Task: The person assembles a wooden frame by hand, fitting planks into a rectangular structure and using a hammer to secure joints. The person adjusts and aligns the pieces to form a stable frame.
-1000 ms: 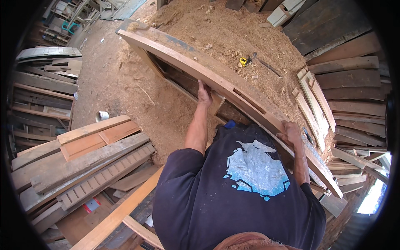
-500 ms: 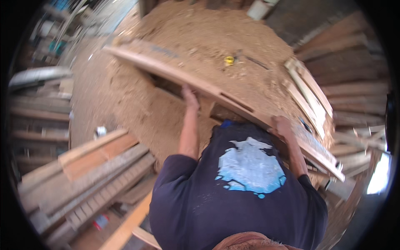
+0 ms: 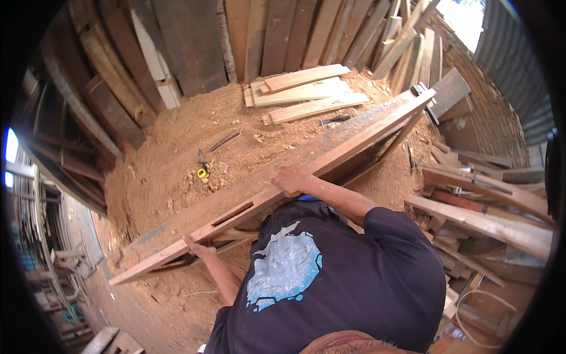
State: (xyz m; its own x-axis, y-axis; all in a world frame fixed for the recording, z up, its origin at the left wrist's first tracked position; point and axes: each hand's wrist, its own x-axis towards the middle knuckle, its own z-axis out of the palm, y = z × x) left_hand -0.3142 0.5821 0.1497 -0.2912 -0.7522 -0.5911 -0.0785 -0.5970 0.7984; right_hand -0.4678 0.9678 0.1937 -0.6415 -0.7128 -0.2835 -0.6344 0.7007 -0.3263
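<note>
View has been swung right; board (image 3: 330, 159) is gripped beneath right hand (image 3: 290, 180), fingers curled; its near edge is touched by left hand (image 3: 201, 250), finger closure unclear.

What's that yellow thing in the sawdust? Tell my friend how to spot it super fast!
Start at the long wooden frame slanting across the picture. On the sawdust beyond it, left of the right hand, lies a long dark tool. Beside that tool's nearer end sits what looks like a tape measure: small and bright yellow, unlike the dark tool.
</note>
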